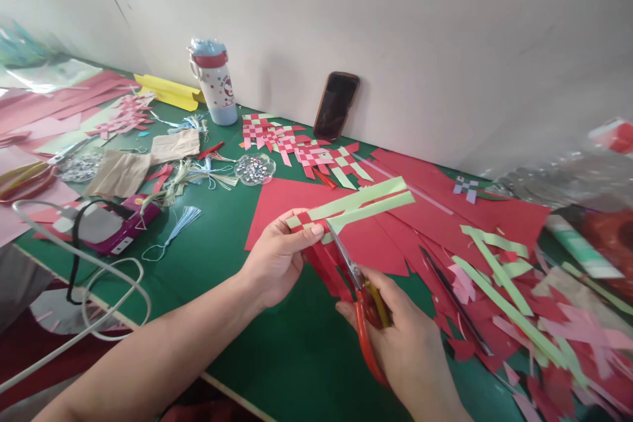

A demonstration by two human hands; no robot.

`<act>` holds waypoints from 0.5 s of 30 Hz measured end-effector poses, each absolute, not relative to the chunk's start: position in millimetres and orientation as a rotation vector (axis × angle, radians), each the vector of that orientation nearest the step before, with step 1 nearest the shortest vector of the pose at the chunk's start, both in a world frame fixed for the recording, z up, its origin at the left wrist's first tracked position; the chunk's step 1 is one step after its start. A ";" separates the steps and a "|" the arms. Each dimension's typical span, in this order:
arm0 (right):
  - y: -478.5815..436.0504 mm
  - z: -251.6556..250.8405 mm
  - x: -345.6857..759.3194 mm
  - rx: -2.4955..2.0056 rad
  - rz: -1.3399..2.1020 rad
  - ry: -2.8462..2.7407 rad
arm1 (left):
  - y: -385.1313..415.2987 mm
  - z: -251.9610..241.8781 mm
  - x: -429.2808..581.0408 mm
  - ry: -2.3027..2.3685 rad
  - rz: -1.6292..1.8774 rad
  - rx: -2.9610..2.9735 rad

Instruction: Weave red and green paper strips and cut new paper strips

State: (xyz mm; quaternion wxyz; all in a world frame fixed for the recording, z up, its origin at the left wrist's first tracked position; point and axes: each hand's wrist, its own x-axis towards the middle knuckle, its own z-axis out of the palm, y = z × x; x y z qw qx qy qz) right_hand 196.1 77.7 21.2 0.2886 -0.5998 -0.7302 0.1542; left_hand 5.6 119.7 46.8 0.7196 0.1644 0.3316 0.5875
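Note:
My left hand (281,254) pinches a small woven paper piece (302,220) of red and light green strips. Long green strip ends (366,201) stick out from it to the right, and red strip ends (326,270) hang below. My right hand (408,339) grips a pair of scissors (363,293) with red and yellow handles. The scissor blades point up and to the left, with their tips at the strips beside my left thumb. Whether the blades touch the paper I cannot tell. Under the hands lies a red paper sheet (287,194) on the green table (287,356).
Several finished-looking woven pieces (297,145) lie near the wall. Behind them stand a bottle (215,82) and a leaning phone (336,105). Paper scraps (514,283) and a dark pen-like tool (457,303) cover the right. A purple box (119,227), cables and tassels (182,224) lie left.

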 end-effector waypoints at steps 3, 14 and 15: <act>77.6 20.5 197.1 -1.603 0.459 -1.938 | 119.7 46.4 5.7 0.729 1.298 0.361; 77.1 22.9 196.4 -1.599 0.551 -1.880 | 120.8 46.4 6.5 0.740 1.288 0.404; 77.3 23.7 196.0 -1.605 0.551 -1.881 | 120.8 46.5 6.7 0.744 1.288 0.407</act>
